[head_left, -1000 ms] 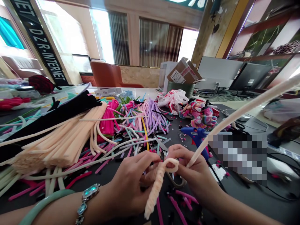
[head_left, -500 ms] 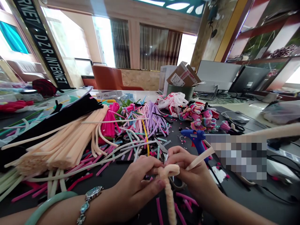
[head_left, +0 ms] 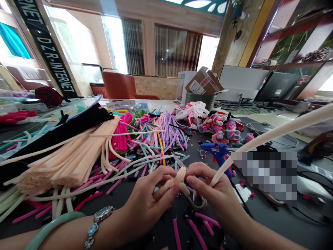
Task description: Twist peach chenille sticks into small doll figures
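Low in the middle of the view, both my hands pinch one long peach-coloured pipe cleaner (head_left: 273, 133). My left hand (head_left: 153, 199) is closed on its twisted, looped end (head_left: 174, 182). My right hand (head_left: 210, 189) is closed on the stem just beside the loop, and the long free end sweeps up to the right edge of the view. A green bangle and a jewelled bracelet (head_left: 97, 222) sit on my left wrist. Scissors (head_left: 195, 203) lie on the dark table (head_left: 273, 222) under my hands.
A thick bundle of peach pipe cleaners (head_left: 67, 156) and a black bundle (head_left: 59, 130) lie at left. Pink, purple and green cut pieces (head_left: 156, 135) cover the middle. A blue glue gun (head_left: 217, 151) and finished colourful figures (head_left: 223, 126) sit behind my right hand. Monitors (head_left: 275, 86) stand at right.
The short twisted tail that hung down toward me has been folded up into my left hand. The long free end dropped low, then swung back up to the right.
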Demonstrator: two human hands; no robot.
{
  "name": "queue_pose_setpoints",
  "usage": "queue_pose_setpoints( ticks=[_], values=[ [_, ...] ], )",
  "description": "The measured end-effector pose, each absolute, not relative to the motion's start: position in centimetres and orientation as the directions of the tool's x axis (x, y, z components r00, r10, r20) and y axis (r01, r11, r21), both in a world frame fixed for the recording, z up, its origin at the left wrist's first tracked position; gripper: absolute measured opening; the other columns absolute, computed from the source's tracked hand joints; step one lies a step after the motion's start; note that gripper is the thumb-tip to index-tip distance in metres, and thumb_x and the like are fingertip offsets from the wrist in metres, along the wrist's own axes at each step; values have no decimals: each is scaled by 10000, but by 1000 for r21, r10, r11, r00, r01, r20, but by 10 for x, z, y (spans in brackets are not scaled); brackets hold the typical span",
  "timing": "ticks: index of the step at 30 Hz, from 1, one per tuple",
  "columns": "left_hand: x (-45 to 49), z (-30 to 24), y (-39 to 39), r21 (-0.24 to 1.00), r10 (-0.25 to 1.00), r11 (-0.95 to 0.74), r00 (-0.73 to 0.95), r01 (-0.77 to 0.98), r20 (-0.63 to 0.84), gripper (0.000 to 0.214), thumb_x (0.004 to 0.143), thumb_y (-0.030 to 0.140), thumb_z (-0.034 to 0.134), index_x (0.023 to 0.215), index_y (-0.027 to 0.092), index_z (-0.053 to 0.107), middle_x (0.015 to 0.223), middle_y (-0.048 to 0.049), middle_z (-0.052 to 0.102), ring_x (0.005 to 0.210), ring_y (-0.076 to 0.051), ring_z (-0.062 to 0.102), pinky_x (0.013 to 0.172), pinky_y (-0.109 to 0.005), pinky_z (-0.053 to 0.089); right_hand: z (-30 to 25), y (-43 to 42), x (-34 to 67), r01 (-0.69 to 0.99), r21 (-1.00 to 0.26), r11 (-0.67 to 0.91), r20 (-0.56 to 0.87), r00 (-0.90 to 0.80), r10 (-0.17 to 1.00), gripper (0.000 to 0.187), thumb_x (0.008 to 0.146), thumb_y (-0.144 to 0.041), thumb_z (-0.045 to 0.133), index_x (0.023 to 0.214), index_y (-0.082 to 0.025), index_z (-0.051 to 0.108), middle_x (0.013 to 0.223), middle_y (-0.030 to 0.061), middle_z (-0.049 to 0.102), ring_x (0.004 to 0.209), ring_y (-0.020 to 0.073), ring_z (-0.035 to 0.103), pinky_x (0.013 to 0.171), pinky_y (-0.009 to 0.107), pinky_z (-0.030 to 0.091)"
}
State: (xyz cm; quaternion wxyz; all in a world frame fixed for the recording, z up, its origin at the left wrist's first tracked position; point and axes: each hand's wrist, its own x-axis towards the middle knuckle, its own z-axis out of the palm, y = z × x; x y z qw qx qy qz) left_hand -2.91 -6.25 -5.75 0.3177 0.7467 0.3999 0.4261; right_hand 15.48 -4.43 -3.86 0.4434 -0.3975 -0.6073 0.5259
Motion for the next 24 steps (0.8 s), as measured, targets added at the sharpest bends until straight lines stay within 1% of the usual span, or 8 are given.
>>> queue_pose_setpoints(
  ticks=[3, 5, 8, 12, 15, 17, 20, 24],
  values=[
    [-27, -54, -63, 790, 856, -503, 327, 350, 400, 156, 873, 198, 536, 1015, 260, 522, 857, 39, 572, 712, -73, 530, 652, -153, 414, -38, -45, 153, 25, -991, 134, 121, -294, 948, 160, 736, -331, 696, 760, -173, 702, 875, 34, 594, 810, 156, 552, 708, 257, 412],
    [-26, -53, -63, 772, 840, -531, 336, 348, 426, 144, 871, 182, 538, 996, 253, 533, 863, 35, 569, 755, -79, 536, 695, -160, 423, -38, -45, 152, 13, -994, 106, 97, -298, 950, 172, 725, -337, 705, 740, -165, 697, 863, 36, 606, 816, 165, 554, 711, 265, 409],
    [-26, -51, -64, 742, 813, -574, 343, 346, 470, 131, 865, 170, 541, 977, 238, 545, 921, 11, 543, 854, -100, 532, 787, -194, 425, -38, -46, 150, -32, -997, 71, 77, -331, 941, 175, 730, -331, 701, 730, -157, 682, 822, 28, 620, 772, 151, 546, 693, 262, 399],
    [-26, -49, -65, 724, 806, -590, 321, 358, 498, 140, 855, 191, 557, 986, 238, 569, 989, -24, 484, 946, -135, 494, 837, -240, 417, -38, -49, 147, -94, -995, 19, 53, -381, 923, 158, 736, -304, 699, 743, -149, 667, 781, 20, 626, 754, 142, 534, 714, 267, 388],
    [-26, -49, -64, 693, 797, -604, 287, 393, 531, 101, 835, 195, 588, 927, 236, 600, 985, -31, 455, 1005, -164, 451, 891, -279, 387, -40, -50, 147, -104, -995, 1, 42, -390, 920, 141, 739, -278, 697, 730, -146, 648, 775, 13, 611, 755, 137, 513, 716, 266, 374],
    [-26, -51, -62, 721, 807, -590, 269, 363, 525, 66, 831, 210, 601, 889, 238, 615, 981, -29, 441, 1010, -170, 442, 908, -295, 375, -41, -50, 147, -113, -993, -16, 31, -404, 914, 136, 749, -271, 689, 727, -148, 634, 755, 0, 583, 737, 126, 490, 694, 257, 362],
    [-25, -52, -60, 809, 844, -530, 248, 253, 476, 30, 838, 243, 599, 832, 239, 629, 997, -21, 424, 975, -157, 454, 903, -295, 373, -43, -50, 147, -133, -990, -43, 19, -436, 900, 137, 766, -274, 679, 736, -153, 623, 728, -21, 536, 681, 94, 442, 633, 229, 337],
    [-23, -48, -59, 901, 895, -415, 238, 129, 378, 108, 840, 287, 597, 773, 213, 639, 990, -22, 418, 967, -156, 456, 940, -302, 353, -45, -49, 147, -162, -982, -93, -10, -455, 890, 124, 777, -278, 673, 765, -164, 624, 680, -44, 495, 601, 58, 400, 550, 195, 301]
  ],
)
